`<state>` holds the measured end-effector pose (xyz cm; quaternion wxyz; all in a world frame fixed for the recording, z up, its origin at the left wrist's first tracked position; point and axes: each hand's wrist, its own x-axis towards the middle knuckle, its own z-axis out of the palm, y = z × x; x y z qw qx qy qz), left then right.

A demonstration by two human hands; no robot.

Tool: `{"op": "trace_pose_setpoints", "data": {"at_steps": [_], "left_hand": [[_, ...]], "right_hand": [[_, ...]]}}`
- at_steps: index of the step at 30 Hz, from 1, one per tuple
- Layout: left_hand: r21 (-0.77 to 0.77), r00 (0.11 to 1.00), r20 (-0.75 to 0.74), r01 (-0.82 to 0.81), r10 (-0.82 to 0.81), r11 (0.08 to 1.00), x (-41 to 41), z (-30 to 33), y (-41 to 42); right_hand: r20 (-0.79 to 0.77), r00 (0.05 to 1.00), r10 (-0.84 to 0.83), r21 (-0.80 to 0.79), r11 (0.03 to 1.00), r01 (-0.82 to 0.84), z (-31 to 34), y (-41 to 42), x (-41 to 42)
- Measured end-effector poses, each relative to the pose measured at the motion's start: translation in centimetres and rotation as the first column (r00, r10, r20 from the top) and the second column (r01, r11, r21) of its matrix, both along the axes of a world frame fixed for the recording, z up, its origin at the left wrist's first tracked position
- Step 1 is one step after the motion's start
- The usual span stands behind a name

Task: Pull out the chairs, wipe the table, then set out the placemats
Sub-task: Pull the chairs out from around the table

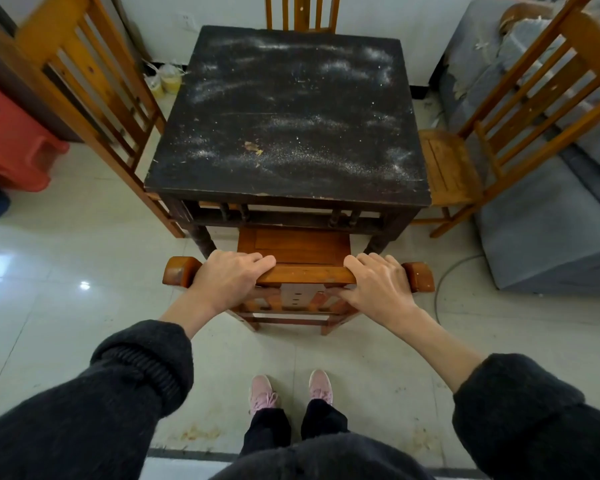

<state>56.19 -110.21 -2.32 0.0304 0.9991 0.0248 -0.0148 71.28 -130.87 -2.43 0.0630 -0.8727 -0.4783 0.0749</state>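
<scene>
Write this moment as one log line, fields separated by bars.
step: pull chairs | left hand: grips near chair top rail | right hand: same rail | table: dusty, unwiped | placemats: not in view

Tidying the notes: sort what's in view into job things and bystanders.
Job: near chair, gripped by left hand and right hand; dusty table; left chair; right chair; far chair.
Bystanders: red stool; grey sofa.

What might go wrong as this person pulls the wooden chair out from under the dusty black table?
The near orange-brown wooden chair has its seat partly under the dark square wooden table; a crooked pull could knock its legs. Left hand and right hand grip the top rail, and the pink shoes stand close behind, so toes might be struck. White powder could spill if the table is jolted.
</scene>
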Motion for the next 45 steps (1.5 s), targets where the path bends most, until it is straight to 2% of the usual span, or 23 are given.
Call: {"op": "trace_pose_setpoints", "data": {"at_steps": [12,18,27,37,41,43,45], "left_hand": [[0.005,0.997,0.075,0.018,-0.018,1.0,2.1,-0.3,1.0],[0.0,0.995,0.095,0.01,-0.01,1.0,2.3,-0.5,0.9],[-0.093,0.999,0.002,-0.037,0.037,0.995,1.9,-0.5,1.3],[-0.069,0.997,-0.077,-0.018,0.013,0.997,2.1,0.3,1.6],[-0.073,0.994,-0.108,-0.028,0.02,0.997,2.2,0.8,1.7],[-0.109,0.988,-0.153,-0.049,0.032,0.993,2.3,1.0,1.5],[-0.213,0.973,-0.227,-0.101,0.051,0.972,2.5,1.3,1.3]], "right_hand": [[0.026,1.0,0.016,-0.058,0.998,-0.015,0.4,1.1,2.3],[0.021,1.0,0.017,-0.034,0.999,-0.016,0.2,1.1,2.7],[-0.028,0.999,-0.019,-0.067,0.998,0.017,0.3,1.7,1.7],[-0.051,0.999,0.015,-0.049,0.999,-0.018,1.5,1.5,1.1],[-0.01,0.999,0.032,-0.061,0.998,-0.033,1.3,1.7,1.1],[-0.058,0.997,0.052,-0.106,0.993,-0.058,1.6,1.9,1.5],[-0.199,0.979,0.047,-0.155,0.985,-0.078,2.4,2.1,2.3]]}}
